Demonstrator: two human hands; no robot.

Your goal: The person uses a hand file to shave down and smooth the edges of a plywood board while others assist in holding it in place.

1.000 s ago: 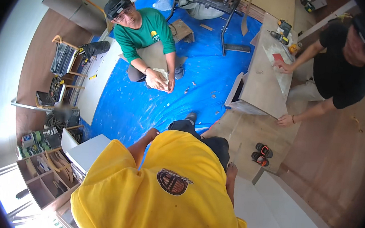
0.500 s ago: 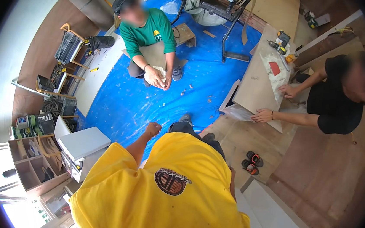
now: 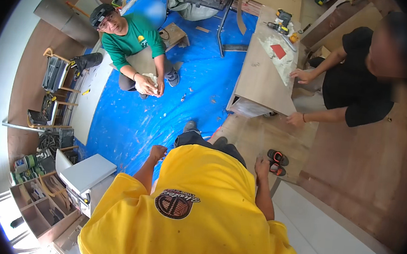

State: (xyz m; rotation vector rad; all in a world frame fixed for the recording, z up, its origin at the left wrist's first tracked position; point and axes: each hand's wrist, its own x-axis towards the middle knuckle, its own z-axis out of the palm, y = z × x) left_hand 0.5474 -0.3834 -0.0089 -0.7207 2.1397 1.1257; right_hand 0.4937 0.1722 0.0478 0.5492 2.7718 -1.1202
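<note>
My left hand [image 3: 157, 152] hangs at my side over the blue sheet [image 3: 166, 114]. Its fingers look curled in, and nothing shows in them. Down by my right hip is my right hand [image 3: 261, 166], close to a pair of dark sandals [image 3: 277, 162] with orange-red parts; its fingers are too small and partly turned away to make out. Neither hand touches any object that I can see. Ahead, a person in green [image 3: 133, 41] crouches on the sheet, holding a pale crumpled material [image 3: 152, 78]. At right, a person in black [image 3: 357, 82] has both hands at a wood-faced panel [image 3: 260, 86].
A drill [image 3: 277, 27] and a red sheet [image 3: 278, 51] lie on the panel. Tool-laden stools [image 3: 55, 75] and a compartmented box [image 3: 38, 192] stand left, near a white cabinet [image 3: 88, 172]. A long white box [image 3: 311, 223] lies at my right. A metal-legged work stand [image 3: 221, 32] is ahead.
My view has shifted right and forward, so the surroundings sit further left. My right hand has come into sight, and my left hand has swung back slightly. The person in green looks up more.
</note>
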